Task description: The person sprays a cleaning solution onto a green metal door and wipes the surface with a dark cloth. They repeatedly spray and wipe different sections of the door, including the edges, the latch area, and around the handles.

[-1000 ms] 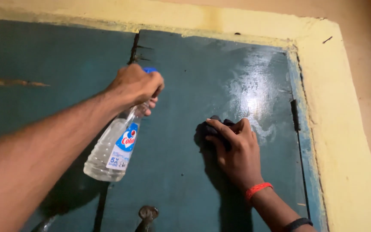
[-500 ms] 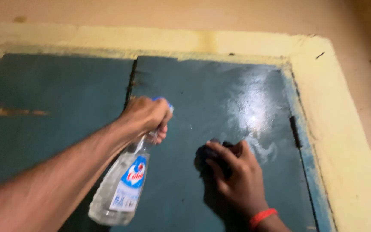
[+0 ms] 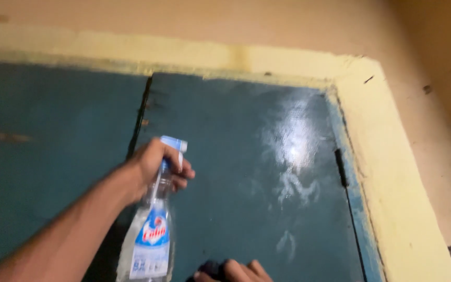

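Clear plastic, with a blue-and-white label and a blue trigger head, the spray bottle (image 3: 150, 237) hangs upright before the teal door (image 3: 236, 172). The left hand (image 3: 155, 169) is curled tight round its neck, the body hanging below the fist. At the near edge, right-hand fingertips (image 3: 238, 271) touch a dark cloth (image 3: 210, 270); their grip cannot be told.

**Cut off and blurred**

The right hand (image 3: 238, 271) is cut by the bottom edge: only a few fingertips show, over a dark cloth (image 3: 211, 270) that is mostly out of view. The spray bottle (image 3: 147, 245) loses its base to the same edge, and the left hand (image 3: 155, 168) covers its neck. The teal door (image 3: 246, 172) runs past the left and bottom edges, and its left panel is blurred.
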